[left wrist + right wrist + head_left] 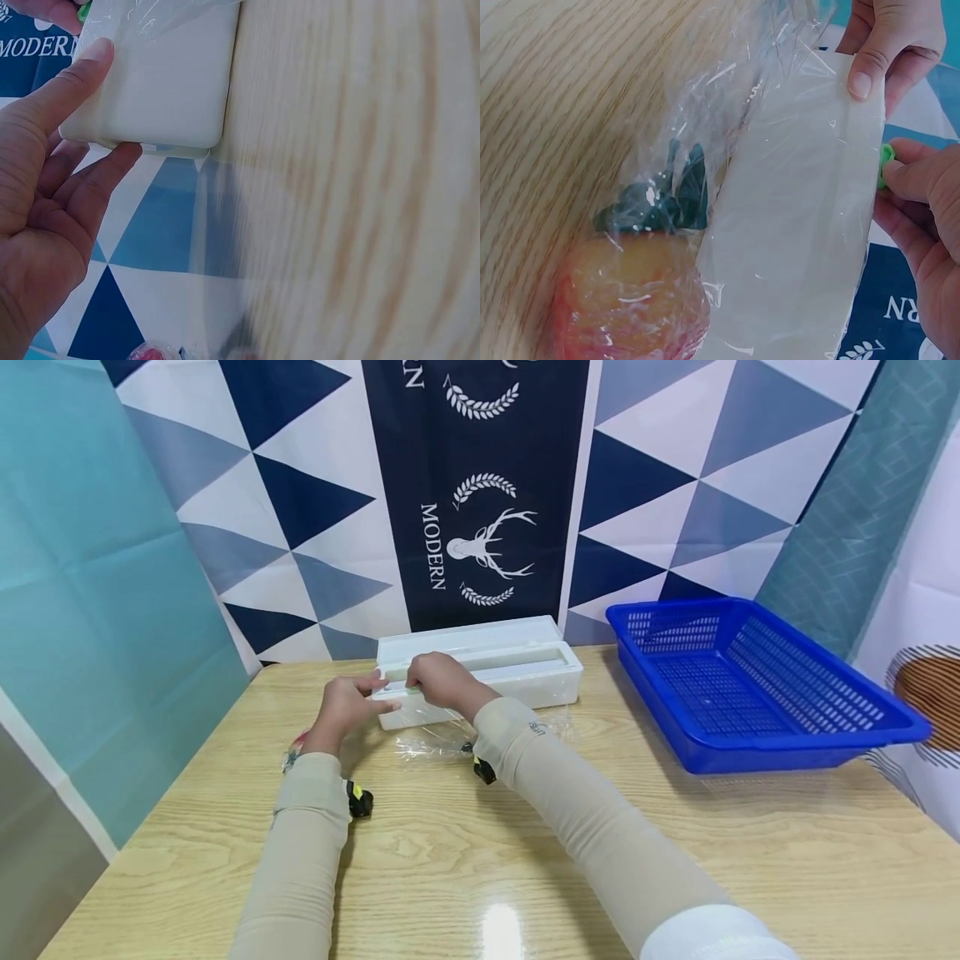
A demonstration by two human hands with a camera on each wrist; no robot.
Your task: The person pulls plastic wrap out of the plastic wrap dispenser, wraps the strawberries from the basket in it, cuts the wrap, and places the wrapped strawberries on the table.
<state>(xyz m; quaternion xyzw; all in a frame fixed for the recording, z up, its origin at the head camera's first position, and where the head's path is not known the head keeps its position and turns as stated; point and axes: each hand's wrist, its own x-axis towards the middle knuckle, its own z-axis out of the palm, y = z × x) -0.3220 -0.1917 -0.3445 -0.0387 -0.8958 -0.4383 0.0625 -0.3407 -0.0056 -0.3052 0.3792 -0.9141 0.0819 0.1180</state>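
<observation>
A long white cling film box (517, 687) lies on the table with its lid raised at the back. My left hand (341, 708) grips its left end, thumb on the front face and fingers at the end edge. With thumb and fingertips, my right hand (441, 679) pinches a small green slide cutter (886, 163) at the box's upper edge. Clear cling film (435, 747) spreads from the box onto the tabletop. In the right wrist view, a red-and-yellow fruit (634, 292) with dark green leaves lies under the film; the right forearm hides it in the head view.
A blue slotted plastic basket (757, 693) stands on the wooden table (420, 877) to the right of the box. Behind the table hangs a patterned cloth (487, 460). At the left is a teal cloth wall (97, 593).
</observation>
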